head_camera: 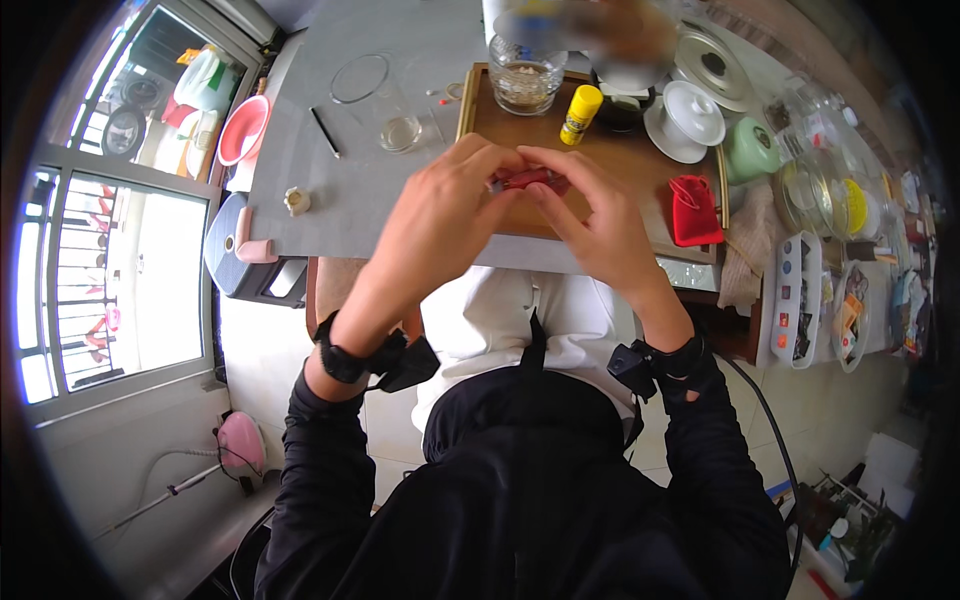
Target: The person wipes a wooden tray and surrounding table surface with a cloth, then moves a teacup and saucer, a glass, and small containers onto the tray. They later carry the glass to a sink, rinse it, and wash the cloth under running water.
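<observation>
A small red item (526,178) sits between the fingertips of my two hands, over the near part of a wooden tray (517,221). My left hand (442,206) pinches its left end, and my right hand (592,202) has thumb and forefinger on its right end. My fingers cover much of it, so its exact kind cannot be told. Just beyond my hands, a yellow glue stick (580,115) stands on the tray. A red drawstring pouch (694,211) lies at the tray's right side.
Beyond stand a cut-glass bowl (527,86) and a clear glass (399,131). A black pencil (325,133) lies left. On the right are a white lidded cup (691,112), a green jar (752,150) and a crumpled cloth (750,240). A blurred shape (600,34) hides the far edge.
</observation>
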